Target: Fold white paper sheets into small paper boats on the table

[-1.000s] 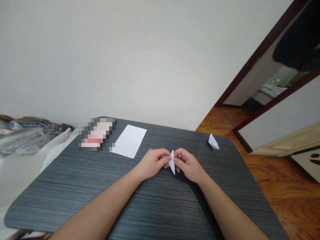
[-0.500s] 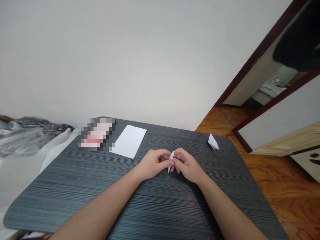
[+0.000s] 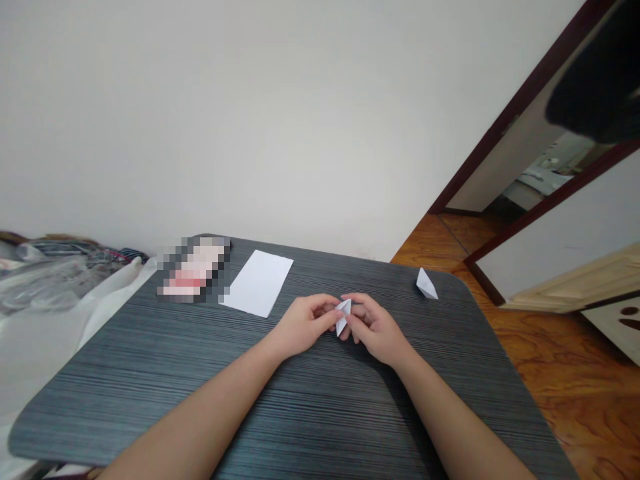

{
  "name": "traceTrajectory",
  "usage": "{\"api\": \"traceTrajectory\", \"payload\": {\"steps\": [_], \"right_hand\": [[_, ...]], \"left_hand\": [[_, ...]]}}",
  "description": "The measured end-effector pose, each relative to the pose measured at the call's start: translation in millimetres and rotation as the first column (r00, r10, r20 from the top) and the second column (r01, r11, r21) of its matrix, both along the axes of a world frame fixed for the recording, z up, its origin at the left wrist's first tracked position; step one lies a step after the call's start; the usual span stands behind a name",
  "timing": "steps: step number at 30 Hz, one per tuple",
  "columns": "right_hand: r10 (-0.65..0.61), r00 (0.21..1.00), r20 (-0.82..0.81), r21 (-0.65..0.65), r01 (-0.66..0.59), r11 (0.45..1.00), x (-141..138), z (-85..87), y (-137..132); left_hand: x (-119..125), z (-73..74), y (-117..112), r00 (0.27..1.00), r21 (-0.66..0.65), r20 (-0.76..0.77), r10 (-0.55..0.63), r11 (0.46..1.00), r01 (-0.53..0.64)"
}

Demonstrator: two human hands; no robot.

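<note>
Between my two hands is a small white folded paper (image 3: pixel 342 323), its upper side opened into a narrow hollow with pointed ends. My left hand (image 3: pixel 307 325) pinches its left side, thumb on the near face. On the opposite side, my right hand (image 3: pixel 373 327) grips it with thumb and fingers. Fingers hide part of its lower and far faces. To the right, near the table's far corner, another folded white paper piece (image 3: pixel 427 285) with pointed ends rests apart from my hands.
A white paper stack or sheet (image 3: pixel 260 283) lies left of my hands on the dark striped table (image 3: pixel 150 380). Beside it is a pixelated, blurred-out object (image 3: pixel 194 270). Clear plastic and white fabric (image 3: pixel 95 300) border the table's left edge; a wall rises behind.
The folded paper has been turned and spread, so its hollow now shows instead of a thin edge. My fingers have shifted slightly around it.
</note>
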State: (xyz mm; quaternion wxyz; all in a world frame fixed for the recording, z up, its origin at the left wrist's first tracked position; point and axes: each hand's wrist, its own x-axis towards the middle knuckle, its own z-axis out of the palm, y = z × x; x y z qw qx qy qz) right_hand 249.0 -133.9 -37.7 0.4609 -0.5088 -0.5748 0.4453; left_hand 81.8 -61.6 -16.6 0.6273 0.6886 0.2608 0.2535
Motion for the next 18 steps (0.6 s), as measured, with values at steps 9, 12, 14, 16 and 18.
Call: {"api": "traceTrajectory", "payload": {"steps": [9,12,14,16,18], "right_hand": [[-0.058,0.989,0.137,0.077,0.048,0.996,5.7,1.2,1.3],[-0.06,0.987,0.151,0.121,0.042,0.992,6.7,1.8,0.9],[-0.058,0.986,0.154,0.136,0.037,0.99,7.2,2.3,0.8],[-0.068,0.985,0.158,0.15,0.044,0.988,7.8,2.4,1.1],[-0.089,0.982,0.167,0.167,0.061,0.984,8.4,1.5,1.7]], "left_hand": [[-2.3,-7.2,5.3,1.0,-0.054,0.004,0.018,0.998,-0.018],[-2.4,-8.7,5.5,1.0,-0.098,0.025,0.006,0.995,-0.004],[-2.5,-8.7,5.6,1.0,-0.121,0.024,0.003,0.993,0.0],[-2.5,-7.8,5.5,1.0,-0.13,0.01,-0.003,0.992,0.005],[-2.2,-5.6,5.0,1.0,-0.116,-0.008,-0.028,0.993,0.027]]}}
